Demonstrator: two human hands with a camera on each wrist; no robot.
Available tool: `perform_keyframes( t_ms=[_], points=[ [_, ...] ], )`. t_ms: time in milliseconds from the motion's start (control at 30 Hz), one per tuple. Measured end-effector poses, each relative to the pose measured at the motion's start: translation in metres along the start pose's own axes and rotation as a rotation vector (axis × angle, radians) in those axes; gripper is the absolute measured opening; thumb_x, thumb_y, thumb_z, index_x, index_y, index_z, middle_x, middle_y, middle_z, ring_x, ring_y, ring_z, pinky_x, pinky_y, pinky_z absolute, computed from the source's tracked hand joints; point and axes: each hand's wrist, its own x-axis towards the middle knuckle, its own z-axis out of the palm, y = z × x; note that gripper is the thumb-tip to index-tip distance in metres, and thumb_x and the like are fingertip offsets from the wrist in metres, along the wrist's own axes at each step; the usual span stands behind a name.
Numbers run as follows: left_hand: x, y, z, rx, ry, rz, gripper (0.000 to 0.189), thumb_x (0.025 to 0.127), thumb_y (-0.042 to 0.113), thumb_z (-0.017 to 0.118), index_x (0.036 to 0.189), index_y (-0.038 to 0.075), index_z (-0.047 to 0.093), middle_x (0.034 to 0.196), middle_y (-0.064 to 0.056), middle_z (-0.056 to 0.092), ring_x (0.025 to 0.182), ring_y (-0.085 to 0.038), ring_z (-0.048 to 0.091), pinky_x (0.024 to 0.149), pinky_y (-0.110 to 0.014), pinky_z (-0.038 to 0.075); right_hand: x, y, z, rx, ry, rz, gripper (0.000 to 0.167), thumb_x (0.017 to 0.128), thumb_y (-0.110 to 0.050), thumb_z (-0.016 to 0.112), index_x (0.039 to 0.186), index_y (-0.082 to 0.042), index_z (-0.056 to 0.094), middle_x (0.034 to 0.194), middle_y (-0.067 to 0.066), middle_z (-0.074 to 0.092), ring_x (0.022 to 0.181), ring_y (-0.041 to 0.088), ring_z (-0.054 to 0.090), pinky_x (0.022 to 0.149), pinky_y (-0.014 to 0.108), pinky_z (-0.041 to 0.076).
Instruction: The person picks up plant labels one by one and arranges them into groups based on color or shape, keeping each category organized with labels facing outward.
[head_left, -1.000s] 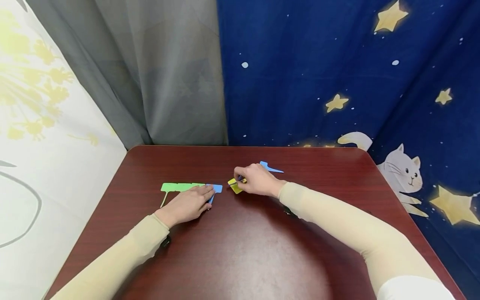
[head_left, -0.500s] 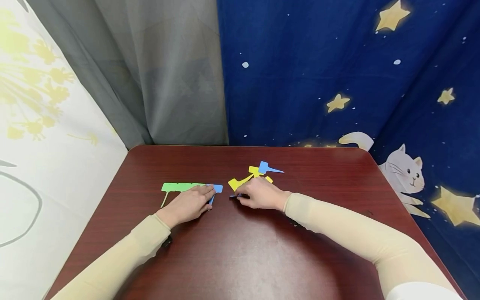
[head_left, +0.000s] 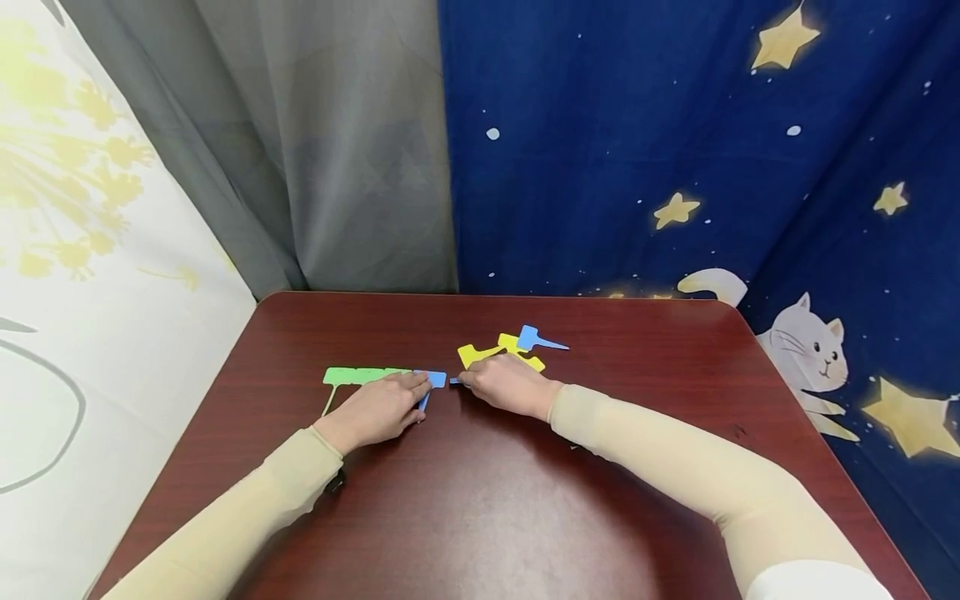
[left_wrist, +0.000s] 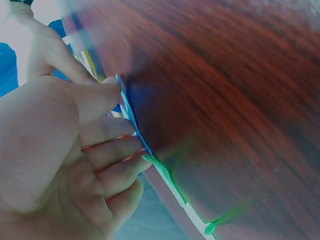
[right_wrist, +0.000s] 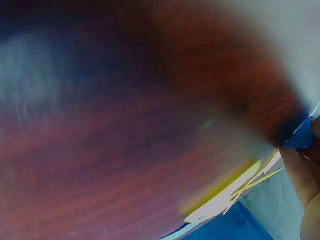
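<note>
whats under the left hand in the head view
The left hand covers part of a blue tag, whose right end and some stem show, and overlaps the near side of a row of green tags. Whatever else is beneath the palm is hidden.

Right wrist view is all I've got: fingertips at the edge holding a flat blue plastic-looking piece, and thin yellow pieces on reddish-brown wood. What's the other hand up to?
Observer: The left hand rests its fingers on a flat blue T-shaped tag.
Visitor: Is that tag on its own?
Observer: No, flat light-green T-shaped tags make a row off its left side.
Visitor: And does the piece I can see touch that row?
Observer: No, the head view shows the flat blue plastic-looking piece in the right hand just right of the row's blue end, with a narrow gap between.
</note>
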Motion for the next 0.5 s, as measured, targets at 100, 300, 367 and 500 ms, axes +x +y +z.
perform_keyframes(
  t_ms=[100,300,367,500],
  points=[
    [0.0017,0.0021,0.0016,-0.005,-0.014,-0.017,0.05,0.097,0.025,0.068,0.135,-0.006,0.06,0.138,-0.021,0.059,0.125,-0.034,0.058,0.104,-0.046,0.047,0.0017,0.0041,0.004,-0.061,-0.006,-0.001,0.015,0.099,-0.016,0.063,0.111,-0.015,0.073,0.094,-0.004,0.067,0.082,0.008,0.065,0.065,0.024,0.055],
    [0.0034,0.0051,0.0,-0.013,-0.063,-0.068,0.051,0.098,0.028,0.066,0.138,-0.003,0.059,0.141,-0.02,0.056,0.127,-0.033,0.057,0.105,-0.047,0.046,-0.004,0.0061,0.0057,-0.008,-0.069,-0.008,0.035,0.095,-0.017,0.067,0.129,-0.01,0.067,0.118,0.004,0.065,0.102,0.016,0.064,0.081,0.028,0.057],
    [0.0035,0.0054,-0.0018,-0.011,-0.067,-0.08,0.051,0.098,0.029,0.067,0.138,-0.003,0.06,0.141,-0.019,0.057,0.127,-0.033,0.057,0.105,-0.047,0.046,-0.0051,0.006,0.0051,-0.001,-0.067,-0.003,0.036,0.095,-0.018,0.068,0.13,-0.011,0.068,0.118,0.004,0.064,0.102,0.016,0.063,0.083,0.028,0.057],
    [0.0047,0.0055,-0.0029,-0.007,-0.047,-0.088,0.051,0.098,0.03,0.066,0.137,-0.002,0.061,0.141,-0.019,0.057,0.127,-0.033,0.057,0.106,-0.047,0.045,-0.0053,0.0062,0.0054,-0.016,-0.033,0.023,0.028,0.097,-0.018,0.067,0.123,-0.014,0.072,0.11,0.001,0.065,0.095,0.013,0.061,0.079,0.024,0.056]
  ],
)
